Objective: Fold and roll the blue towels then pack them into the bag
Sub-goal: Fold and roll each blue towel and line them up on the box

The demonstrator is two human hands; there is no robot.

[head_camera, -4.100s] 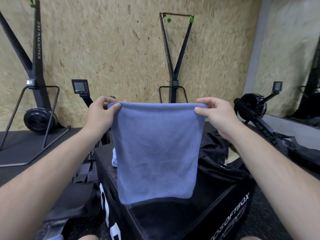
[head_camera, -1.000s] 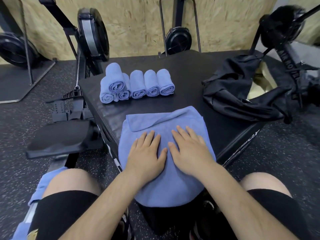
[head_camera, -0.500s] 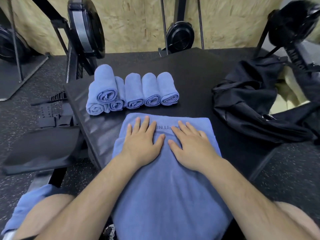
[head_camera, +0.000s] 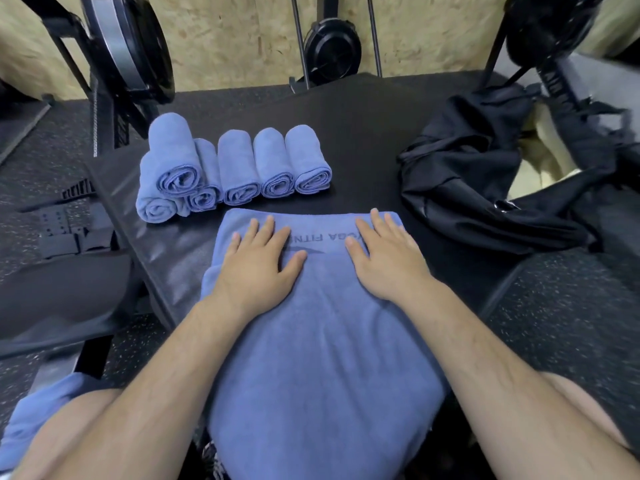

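A folded blue towel [head_camera: 322, 341] lies flat on the black box [head_camera: 363, 143], its near end hanging over the front edge toward my lap. My left hand [head_camera: 258, 265] presses flat on its left part, fingers straight. My right hand [head_camera: 388, 258] presses flat on its right part, near the far right corner. Dark printed lettering shows between the hands. Several rolled blue towels [head_camera: 239, 168] sit in a row behind it, one stacked on top at the left. The black bag [head_camera: 485, 188] lies open at the right of the box.
Black exercise machines [head_camera: 128, 46] stand behind the box against a chipboard wall. A machine's seat and footplate [head_camera: 62, 230] are at the left. Another blue cloth [head_camera: 38, 417] lies by my left thigh. Speckled rubber floor surrounds the box.
The towel, held up in the air earlier, now lies on the box. In the last half second my hands have slid apart, the right toward the towel's far right corner.
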